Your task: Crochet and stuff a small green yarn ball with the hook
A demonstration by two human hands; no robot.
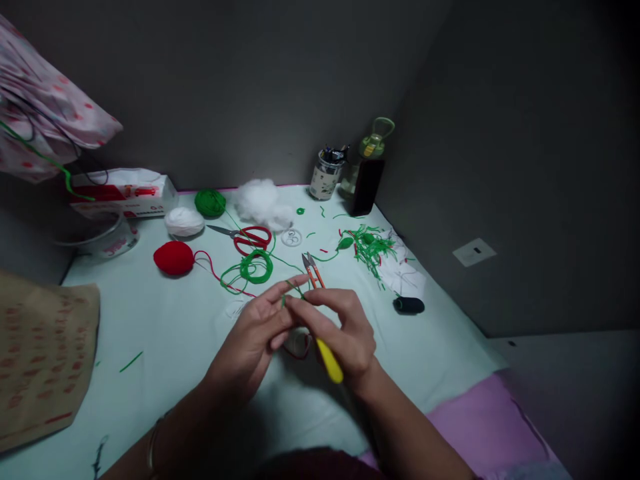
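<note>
Yellow handle (330, 362) gripped in right hand (347, 331). Green yarn (295, 288) pinched in left hand (259, 327). Snips (312, 275) laid just far of hands.

Tool handle (330, 363) in right hand (347, 330): solid yellow. Yarn strand (295, 288) between both hands: green. Surface (190, 353) beneath: pale mint. Left of left hand (257, 327): red ball (173, 258), white ball (185, 222), green ball (210, 202); farther left, brown paper bag (45, 360) with red character rows, and pale pink cloth (55, 110), red-spotted. Beyond the hands: red-handled scissors (241, 235), orange-handled snips (315, 270), white stuffing (260, 202). Right of right hand: green clippings (371, 250), red-flecked.
</note>
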